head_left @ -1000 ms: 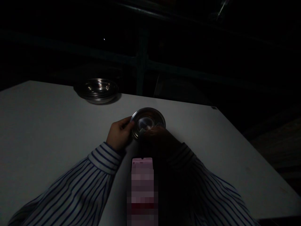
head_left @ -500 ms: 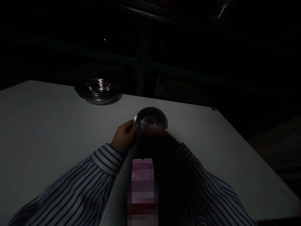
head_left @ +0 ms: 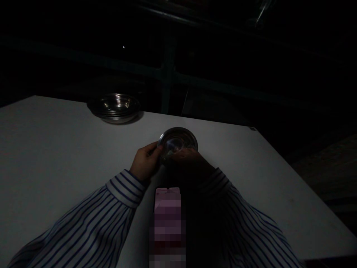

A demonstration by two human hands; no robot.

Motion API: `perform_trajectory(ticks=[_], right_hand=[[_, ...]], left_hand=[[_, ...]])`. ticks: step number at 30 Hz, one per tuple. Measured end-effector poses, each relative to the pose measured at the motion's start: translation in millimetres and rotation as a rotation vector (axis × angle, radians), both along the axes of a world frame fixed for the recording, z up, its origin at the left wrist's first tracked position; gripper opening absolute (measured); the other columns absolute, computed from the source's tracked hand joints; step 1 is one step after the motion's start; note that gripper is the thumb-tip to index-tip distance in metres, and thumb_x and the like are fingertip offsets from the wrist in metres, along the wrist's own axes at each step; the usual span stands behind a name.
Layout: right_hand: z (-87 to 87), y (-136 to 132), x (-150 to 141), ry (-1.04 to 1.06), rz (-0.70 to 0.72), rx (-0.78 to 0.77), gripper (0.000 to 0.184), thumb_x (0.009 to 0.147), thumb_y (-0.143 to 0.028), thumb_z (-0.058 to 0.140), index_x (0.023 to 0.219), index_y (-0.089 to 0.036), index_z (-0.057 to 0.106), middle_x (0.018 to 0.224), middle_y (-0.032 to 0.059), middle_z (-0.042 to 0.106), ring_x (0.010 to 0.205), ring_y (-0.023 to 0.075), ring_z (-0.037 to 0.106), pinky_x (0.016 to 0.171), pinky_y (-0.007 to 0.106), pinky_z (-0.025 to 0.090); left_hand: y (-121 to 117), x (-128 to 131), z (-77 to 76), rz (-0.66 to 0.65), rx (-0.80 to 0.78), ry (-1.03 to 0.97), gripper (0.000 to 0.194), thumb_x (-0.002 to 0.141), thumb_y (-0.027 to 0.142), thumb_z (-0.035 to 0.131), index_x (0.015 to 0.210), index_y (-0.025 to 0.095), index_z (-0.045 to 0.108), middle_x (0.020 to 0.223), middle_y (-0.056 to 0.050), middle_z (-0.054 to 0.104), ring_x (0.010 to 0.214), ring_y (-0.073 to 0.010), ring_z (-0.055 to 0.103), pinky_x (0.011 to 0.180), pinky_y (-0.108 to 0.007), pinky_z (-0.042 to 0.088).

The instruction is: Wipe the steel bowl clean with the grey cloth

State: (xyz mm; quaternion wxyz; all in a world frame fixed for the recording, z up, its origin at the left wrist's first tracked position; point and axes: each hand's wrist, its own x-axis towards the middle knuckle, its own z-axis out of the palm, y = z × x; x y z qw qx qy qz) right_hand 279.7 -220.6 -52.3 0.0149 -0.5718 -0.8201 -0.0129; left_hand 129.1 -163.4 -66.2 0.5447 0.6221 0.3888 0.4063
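“Head view: where to find the metal bowl [head_left: 175,142]?”

“Straight ahead, between left hand [head_left: 145,160] and right hand [head_left: 192,163], over the table [head_left: 69,141]. Too dark to say whether touching the tabletop or lifted off.”

“Any long axis to reckon with?”

“None. Round at the rim, oval only by the slant of the view. Hollow side up and, by the look of it, tipped toward the near side.”

“Left grip?”

“Closed on the rim at the left, thumb over the edge, other fingers out of sight beneath.”

“Right grip?”

“Impossible to tell. Deep in shadow, laid across the near right part of the bowl, hiding some of the inside. Beside the knuckles, a pale patch [head_left: 191,146], too dim to name.”

“Nearer hand, then?”

“Neither, really: both at the bowl. Left out at the side, right reaching in over the near rim.”

“Anything else within sight?”

“Off to the far left, by the table's far edge, a stack of metal bowls [head_left: 115,109], well apart from both hands but closer to the left. On the near side, below the bowl and between the forearms, a lit phone [head_left: 167,219], lengthwise away from the viewer.”
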Motion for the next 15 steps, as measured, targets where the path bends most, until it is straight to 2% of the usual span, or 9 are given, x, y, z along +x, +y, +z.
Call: perform_trajectory(ticks=[5,8,11,15], right_hand=[[-2.9,7.8,-10.1,0.055,-0.018,-0.064,0.031,0.085,-0.032,0.042,0.109,-0.018,0.054,0.109,0.0079,0.059,0.099,0.0215,0.054,0.071,0.032,0.044],[-1.2,1.9,-7.5,0.032,-0.022,-0.034,0.030,0.086,-0.031,0.039,0.106,-0.019,0.057,0.107,0.0084,0.061,0.099,0.0225,0.054,0.073,0.035,0.043],[1.2,-5.7,-1.1,0.016,-0.018,0.036,0.033,0.085,-0.037,0.042,0.108,-0.019,0.058,0.110,0.0099,0.060,0.099,0.0245,0.054,0.078,0.039,0.040],[2.5,-6.6,-1.7,0.001,-0.020,0.009,0.032,0.085,-0.036,0.043,0.109,-0.020,0.057,0.109,0.0090,0.060,0.096,0.0234,0.054,0.077,0.038,0.040]], left_hand=[[-1.0,-1.2,0.5,-0.008,-0.007,0.001,0.036,0.072,0.037,0.057,0.097,0.013,0.067,0.073,-0.003,0.071,0.071,-0.0188,0.063,0.061,-0.027,0.049],[-0.3,-1.8,0.0,-0.004,-0.012,0.005,0.036,0.072,0.036,0.056,0.098,0.013,0.067,0.070,-0.003,0.070,0.069,-0.0188,0.062,0.058,-0.027,0.048],[0.4,-1.8,-0.1,0.011,0.000,0.015,0.034,0.071,0.035,0.057,0.095,0.013,0.068,0.075,-0.004,0.070,0.070,-0.0188,0.062,0.059,-0.027,0.048],[1.2,-1.5,-0.4,0.018,-0.002,0.005,0.036,0.071,0.037,0.057,0.096,0.012,0.067,0.076,-0.004,0.071,0.069,-0.0183,0.062,0.060,-0.026,0.048]])
